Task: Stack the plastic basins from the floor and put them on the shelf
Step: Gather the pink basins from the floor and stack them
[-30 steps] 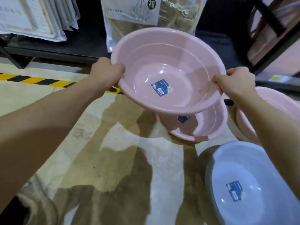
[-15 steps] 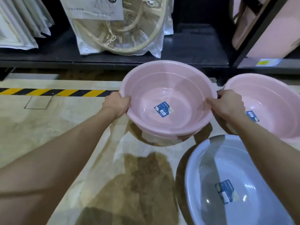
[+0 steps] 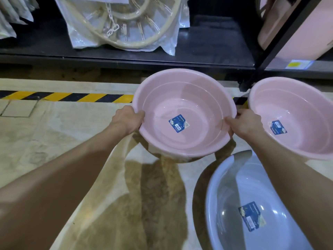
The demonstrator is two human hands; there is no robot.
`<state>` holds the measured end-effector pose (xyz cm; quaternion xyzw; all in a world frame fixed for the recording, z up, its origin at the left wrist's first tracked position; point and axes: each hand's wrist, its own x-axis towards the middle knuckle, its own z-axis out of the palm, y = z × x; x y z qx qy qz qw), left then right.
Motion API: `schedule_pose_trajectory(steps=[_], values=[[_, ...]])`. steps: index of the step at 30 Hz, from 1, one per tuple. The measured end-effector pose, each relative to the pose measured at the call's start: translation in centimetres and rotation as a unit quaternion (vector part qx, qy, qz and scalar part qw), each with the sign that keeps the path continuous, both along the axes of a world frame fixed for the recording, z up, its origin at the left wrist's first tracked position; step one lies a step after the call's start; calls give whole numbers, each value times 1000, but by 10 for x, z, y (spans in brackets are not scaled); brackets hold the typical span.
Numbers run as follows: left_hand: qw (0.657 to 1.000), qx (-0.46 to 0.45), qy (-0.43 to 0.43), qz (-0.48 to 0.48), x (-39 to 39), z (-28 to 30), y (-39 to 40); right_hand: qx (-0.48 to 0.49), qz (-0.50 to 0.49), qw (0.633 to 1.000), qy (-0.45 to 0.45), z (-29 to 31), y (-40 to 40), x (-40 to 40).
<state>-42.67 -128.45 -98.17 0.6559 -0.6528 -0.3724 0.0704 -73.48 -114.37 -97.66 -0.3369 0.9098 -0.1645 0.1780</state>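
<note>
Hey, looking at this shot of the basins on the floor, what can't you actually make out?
- Head view: the blue label in the held pink basin is too small to read.
- Whether another basin sits nested under it: its own wall hides that.
- The fingers of the left hand and right hand curl under the rim, out of sight.
- The second pink basin is cut by the right edge; the white basin by the bottom edge.

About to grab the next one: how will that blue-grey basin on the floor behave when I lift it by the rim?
The blue-grey basin is probably light for its size: it looks like thin moulded plastic and empty. Its glossy wall, showing highlights, may be slippery, so hook fingers under the rim as the left hand and right hand do on the pink basin. Its wall may flex a little.
</note>
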Motion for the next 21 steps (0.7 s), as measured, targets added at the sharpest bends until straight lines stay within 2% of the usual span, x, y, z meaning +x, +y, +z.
schedule_pose_trajectory(steps=[11, 17, 21], values=[[998, 5, 49, 37, -5, -10, 0, 10, -23, 999, -30, -6, -3, 0], [998, -20, 53, 21, 1, 2, 1, -64, -14, 998, -10, -3, 5, 7], [997, -53, 61, 7, 1, 28, -4, -93, -30, 995, -8, 20, 5, 12]])
